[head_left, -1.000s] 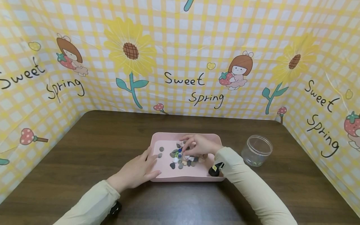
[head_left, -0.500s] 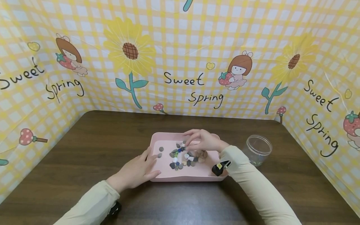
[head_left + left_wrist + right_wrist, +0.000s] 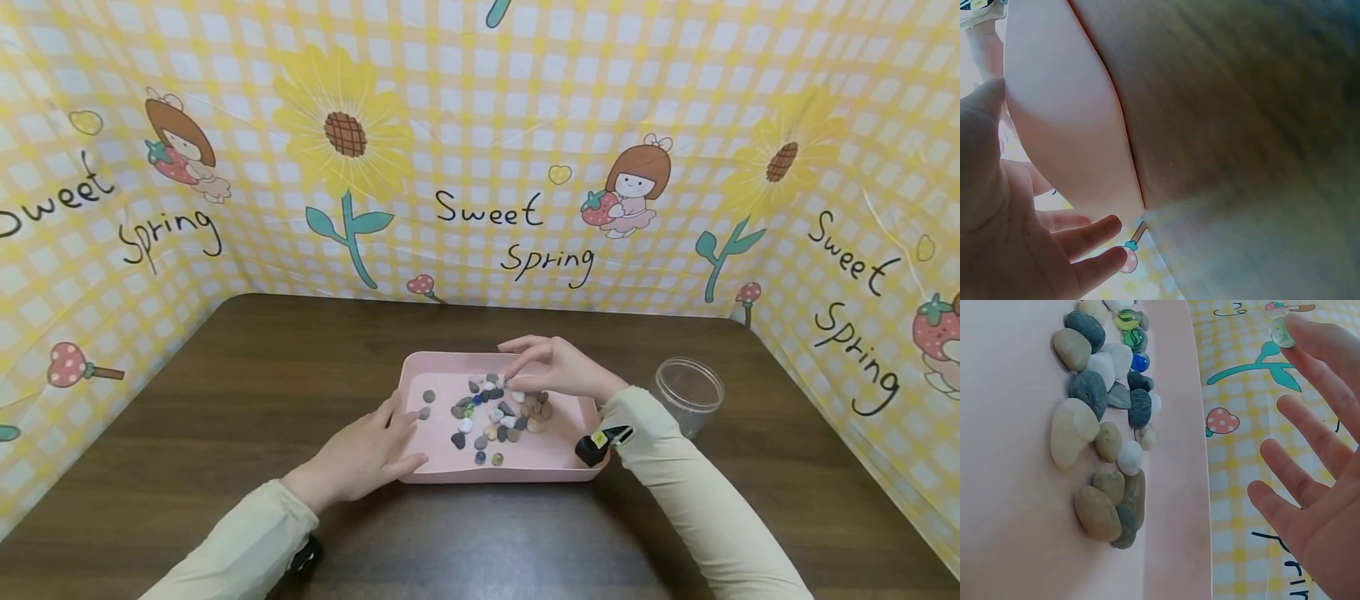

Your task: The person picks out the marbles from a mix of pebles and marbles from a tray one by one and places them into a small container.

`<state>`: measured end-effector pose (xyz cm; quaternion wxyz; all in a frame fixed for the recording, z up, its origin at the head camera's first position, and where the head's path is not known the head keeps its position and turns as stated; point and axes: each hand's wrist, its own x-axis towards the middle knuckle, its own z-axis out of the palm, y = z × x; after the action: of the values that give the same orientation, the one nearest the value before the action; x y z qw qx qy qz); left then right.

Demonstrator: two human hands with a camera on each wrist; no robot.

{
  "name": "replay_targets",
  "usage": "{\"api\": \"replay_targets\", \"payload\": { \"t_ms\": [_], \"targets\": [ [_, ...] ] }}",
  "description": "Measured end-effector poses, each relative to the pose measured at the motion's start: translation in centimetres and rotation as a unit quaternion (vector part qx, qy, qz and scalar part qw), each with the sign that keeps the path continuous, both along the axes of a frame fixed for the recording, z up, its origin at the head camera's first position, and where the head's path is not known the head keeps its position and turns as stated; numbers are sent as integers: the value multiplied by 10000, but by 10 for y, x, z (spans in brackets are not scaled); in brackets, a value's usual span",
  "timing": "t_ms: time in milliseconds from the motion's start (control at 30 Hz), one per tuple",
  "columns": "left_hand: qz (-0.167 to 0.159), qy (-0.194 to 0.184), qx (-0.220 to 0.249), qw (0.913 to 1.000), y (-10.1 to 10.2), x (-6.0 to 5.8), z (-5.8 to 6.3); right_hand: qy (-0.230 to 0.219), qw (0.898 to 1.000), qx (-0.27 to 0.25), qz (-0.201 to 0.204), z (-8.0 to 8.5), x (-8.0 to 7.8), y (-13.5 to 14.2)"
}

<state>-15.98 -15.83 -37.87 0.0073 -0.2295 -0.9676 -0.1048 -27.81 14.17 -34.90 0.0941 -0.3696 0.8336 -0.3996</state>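
Note:
In the head view, my left hand (image 3: 360, 454) rests at the left side of a pink tray (image 3: 525, 475), fingers spread and thumb by its near left corner. My right hand (image 3: 566, 368) is over the tray's far right part. Its thumb and index finger pinch a clear glass marble (image 3: 1282, 333) with green inside, while the other fingers are extended. Grey, tan and white stones (image 3: 504, 433) lie in the tray. Among them are a blue marble (image 3: 1139, 362) and a green swirled marble (image 3: 1134, 339). A dark blue marble (image 3: 481, 457) and a yellowish marble (image 3: 498, 459) lie by the near wall.
A clear round jar (image 3: 688, 385) without a lid stands to the right of the tray, partly behind the right sleeve (image 3: 690, 492). Two grey stones (image 3: 427, 404) lie apart at the tray's left. Printed yellow checked cloth (image 3: 465, 150) walls in the brown table (image 3: 315, 333).
My right hand has moved right and away, up from the middle of the stones. Two marbles have rolled to the tray's near wall. My left hand has stayed in place.

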Motion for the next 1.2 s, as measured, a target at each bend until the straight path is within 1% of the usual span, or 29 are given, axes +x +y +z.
{"api": "replay_targets", "payload": {
  "t_ms": [167, 667, 900, 1200],
  "targets": [
    [22, -11, 12, 10000, 0, -1, -1, 56, 9999, -79, -115, 3, 1, 5],
    [-20, 87, 44, 10000, -1, -2, -2, 163, 9992, -315, -189, 15, 9, 18],
    [11, 58, 57, 10000, 0, -1, -3, 269, 9986, -379, -247, 18, 13, 26],
    [-24, 55, 44, 10000, 0, -1, 0, 163, 9973, -655, -299, 22, 20, 42]
  ]
}}
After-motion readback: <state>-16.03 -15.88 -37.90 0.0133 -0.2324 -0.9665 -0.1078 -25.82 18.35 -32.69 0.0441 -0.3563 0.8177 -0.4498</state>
